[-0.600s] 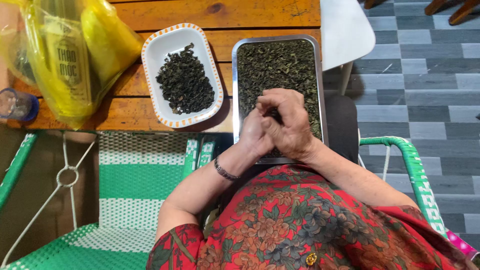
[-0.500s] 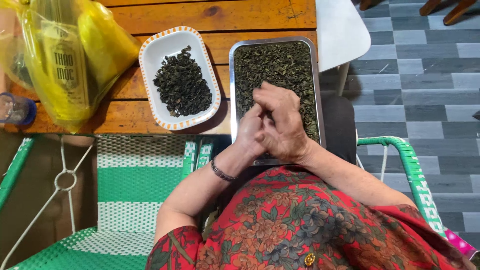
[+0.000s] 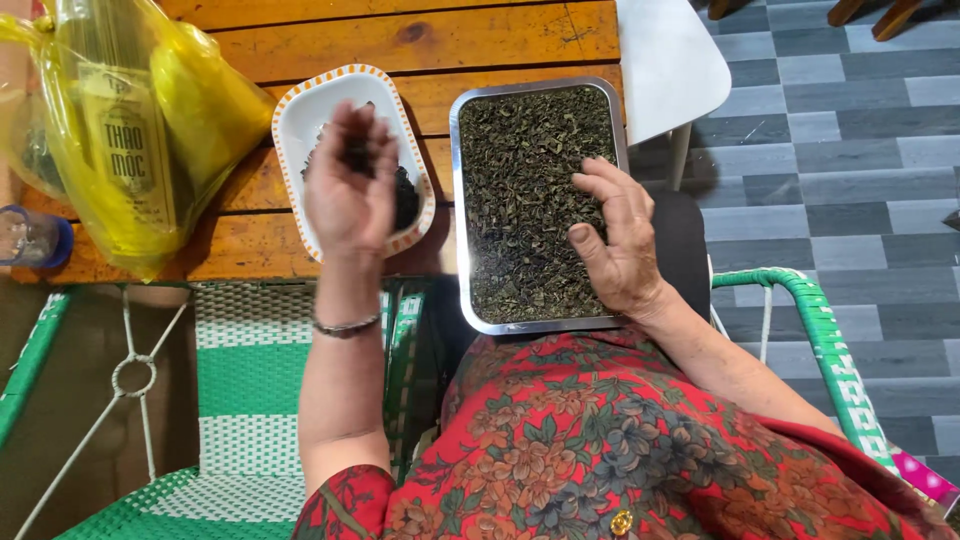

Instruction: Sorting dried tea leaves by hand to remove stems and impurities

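Head view: left hand (image 3: 350, 185) fingers pinching dark leaves above dish (image 3: 300, 125); right hand (image 3: 620, 240) spread, steadying tray (image 3: 458, 200) at 3 o'clock.

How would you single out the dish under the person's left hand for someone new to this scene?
On the orange wooden table, left of the metal tray of dried leaves, lies an oblong white dish. Its orange-striped rim and small dark leaf pile set it apart; the left hand hovers over it.

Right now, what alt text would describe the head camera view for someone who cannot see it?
A seated person's left hand hovers over a white oval dish of dark dried leaves, while the right hand rests on a metal tray of greenish dried leaves. Both sit on a wooden table beside a yellow plastic bag.
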